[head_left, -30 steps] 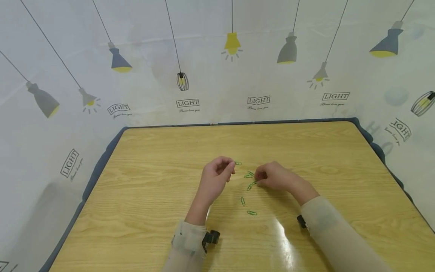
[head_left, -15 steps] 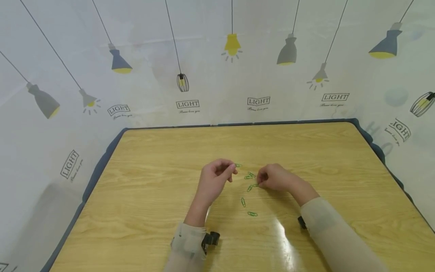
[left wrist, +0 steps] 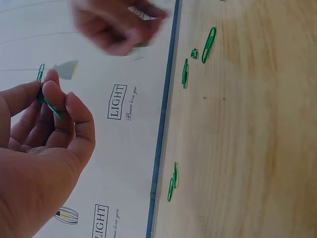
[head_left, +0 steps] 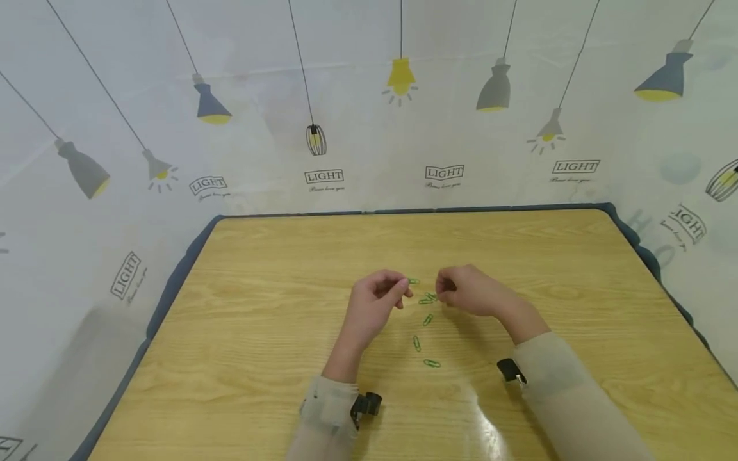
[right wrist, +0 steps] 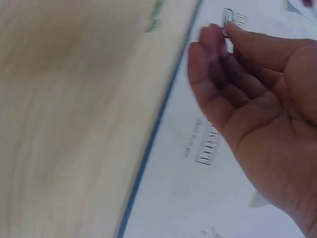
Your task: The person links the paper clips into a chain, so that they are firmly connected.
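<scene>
My left hand [head_left: 371, 307] is raised over the table and pinches a green paper clip [left wrist: 40, 73] between thumb and forefinger. A second green length [left wrist: 52, 109] slants down from the same pinch, partly hidden by the fingers. Opposite it, my right hand [head_left: 469, 291] holds another green paper clip [right wrist: 228, 16] at its thumb and fingertips, seen in the right wrist view. Several loose green paper clips lie on the wooden table below and between the hands, among them a single paper clip [head_left: 428, 319], an upright-lying paper clip [head_left: 416, 343] and the nearest paper clip [head_left: 432, 363].
The wood-grain table [head_left: 259, 333] is bordered by a blue edge [head_left: 184, 262]. White wall covering [head_left: 369, 141] printed with lamps stands behind and at both sides. A black wrist mount [head_left: 367, 404] sits on the left sleeve, and a similar mount [head_left: 510, 370] on the right.
My right hand has risen from the table, taking up the paper clip its fingertips were touching beside another clip. The left hand keeps its pinch. The head view has shifted slightly.
</scene>
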Motion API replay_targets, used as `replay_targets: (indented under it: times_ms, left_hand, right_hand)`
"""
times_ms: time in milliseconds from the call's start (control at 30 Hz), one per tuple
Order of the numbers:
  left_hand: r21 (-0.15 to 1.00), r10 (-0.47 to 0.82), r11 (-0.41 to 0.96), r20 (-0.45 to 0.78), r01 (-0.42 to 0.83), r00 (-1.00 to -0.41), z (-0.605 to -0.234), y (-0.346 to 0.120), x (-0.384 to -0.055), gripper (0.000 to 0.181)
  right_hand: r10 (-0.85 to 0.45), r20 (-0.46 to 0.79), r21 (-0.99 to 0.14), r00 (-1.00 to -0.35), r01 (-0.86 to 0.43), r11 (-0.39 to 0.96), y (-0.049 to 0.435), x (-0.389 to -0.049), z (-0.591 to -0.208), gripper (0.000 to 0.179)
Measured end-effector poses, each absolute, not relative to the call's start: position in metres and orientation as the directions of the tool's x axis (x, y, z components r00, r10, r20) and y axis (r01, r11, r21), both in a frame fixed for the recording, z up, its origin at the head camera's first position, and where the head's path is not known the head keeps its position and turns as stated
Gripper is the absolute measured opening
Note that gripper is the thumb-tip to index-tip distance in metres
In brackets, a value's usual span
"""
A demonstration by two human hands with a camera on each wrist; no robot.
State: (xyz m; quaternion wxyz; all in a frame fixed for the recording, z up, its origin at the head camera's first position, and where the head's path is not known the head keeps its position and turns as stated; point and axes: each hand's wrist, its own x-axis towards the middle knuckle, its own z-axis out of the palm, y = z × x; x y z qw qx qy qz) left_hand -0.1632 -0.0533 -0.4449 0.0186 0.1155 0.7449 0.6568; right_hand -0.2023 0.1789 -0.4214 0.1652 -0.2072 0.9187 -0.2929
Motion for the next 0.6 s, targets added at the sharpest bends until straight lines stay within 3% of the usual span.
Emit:
replay_targets:
  times_ms: [233,600]
  left_hand:
    - [0.983,0.188,0.088,0.145,0.164,-0.971,-0.446,-0.053,-0.163,0.02]
    - [0.961,0.086,0.111,0.246,0.255,-0.965,-0.445,-0.051,-0.161,0.019]
  right_hand:
    - [-0.296,0.013,-0.801,-0.955,-0.187,0.568,0.157,-0.184,-0.387,0.012]
    - [-0.122,0.026,-0.937,-0.992,-0.067,0.342,0.139,-0.159,-0.388,0.018]
